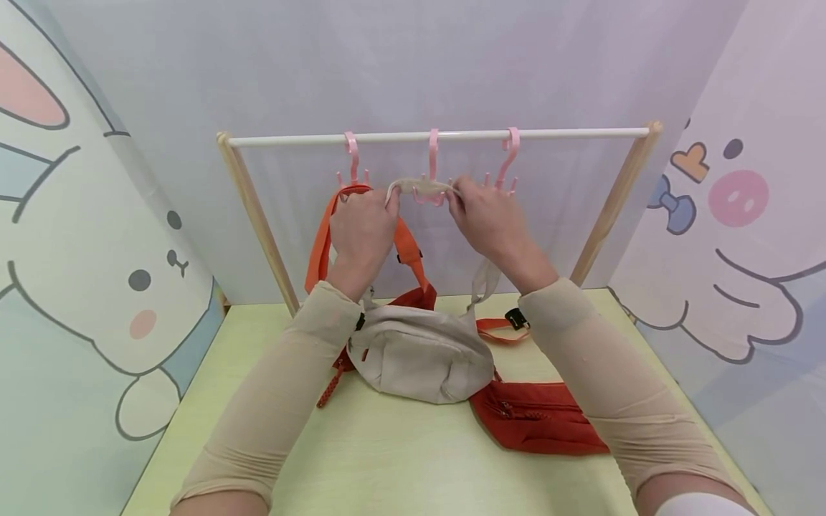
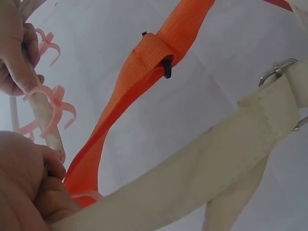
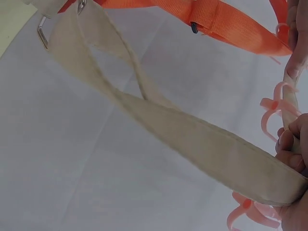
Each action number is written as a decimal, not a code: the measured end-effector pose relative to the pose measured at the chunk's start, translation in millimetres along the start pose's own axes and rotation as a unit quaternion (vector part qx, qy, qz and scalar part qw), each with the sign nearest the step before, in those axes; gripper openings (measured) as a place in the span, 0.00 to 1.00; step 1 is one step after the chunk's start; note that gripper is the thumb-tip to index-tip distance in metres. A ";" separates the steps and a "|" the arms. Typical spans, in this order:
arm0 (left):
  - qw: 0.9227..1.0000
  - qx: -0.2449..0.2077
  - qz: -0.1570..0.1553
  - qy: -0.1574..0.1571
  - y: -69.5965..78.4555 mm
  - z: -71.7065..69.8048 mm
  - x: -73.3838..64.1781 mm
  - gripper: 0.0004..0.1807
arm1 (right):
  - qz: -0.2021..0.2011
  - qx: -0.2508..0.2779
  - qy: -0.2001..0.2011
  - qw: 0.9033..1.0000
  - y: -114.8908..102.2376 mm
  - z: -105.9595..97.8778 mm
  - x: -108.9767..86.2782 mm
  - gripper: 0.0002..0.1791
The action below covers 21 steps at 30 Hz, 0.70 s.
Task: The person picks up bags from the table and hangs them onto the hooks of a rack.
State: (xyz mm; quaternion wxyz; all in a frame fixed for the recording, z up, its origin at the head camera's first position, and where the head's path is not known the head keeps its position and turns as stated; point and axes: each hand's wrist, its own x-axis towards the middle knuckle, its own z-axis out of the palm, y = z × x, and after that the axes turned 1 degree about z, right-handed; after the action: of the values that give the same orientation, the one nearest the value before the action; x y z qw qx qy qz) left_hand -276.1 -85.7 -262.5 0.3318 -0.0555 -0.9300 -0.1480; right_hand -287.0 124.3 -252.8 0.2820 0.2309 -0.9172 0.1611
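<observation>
A cream waist bag (image 1: 419,351) hangs by its strap, its body low at the tabletop in front of a red bag. In the head view my left hand (image 1: 364,226) pinches the strap (image 1: 409,186) left of the middle pink hook (image 1: 433,154). On the other side my right hand (image 1: 493,218) grips the same strap. Between the hands the strap lies across the hook's prongs, as the left wrist view also shows with the pink prongs (image 2: 57,103) around it. An orange strap (image 1: 319,244) hangs from the left pink hook (image 1: 352,154), partly behind my left hand.
A white rail (image 1: 284,140) on wooden posts (image 1: 616,193) carries the hooks. The right pink hook (image 1: 510,154) is just above my right hand. A red bag (image 1: 542,416) lies on the pale table (image 1: 387,459), partly under my right forearm. Cartoon-printed panels flank the table.
</observation>
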 end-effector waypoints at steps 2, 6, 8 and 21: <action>1.000 -0.004 -0.001 -0.003 -0.5 0.5 -1.4 0.30 | -0.001 -0.004 -0.001 1.000 0.9 1.7 -0.1 0.13; 1.000 -0.002 0.003 -0.010 -1.4 2.4 -4.3 0.29 | -0.002 -0.007 -0.003 1.000 2.4 4.4 -1.8 0.14; 1.000 -0.001 0.005 -0.012 -2.2 4.1 -5.9 0.30 | -0.002 -0.007 -0.004 1.000 3.2 6.0 -2.9 0.14; 0.998 -0.055 0.002 -0.017 -8.6 19.3 -21.8 0.33 | 0.019 0.009 -0.020 1.000 7.5 16.7 -8.5 0.15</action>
State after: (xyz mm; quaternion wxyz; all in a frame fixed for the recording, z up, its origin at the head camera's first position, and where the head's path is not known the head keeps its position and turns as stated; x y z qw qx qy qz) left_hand -272.5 -87.9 -292.6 0.3131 -0.0784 -0.9256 -0.1977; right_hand -292.0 126.4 -272.2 0.2587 0.2188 -0.9253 0.1702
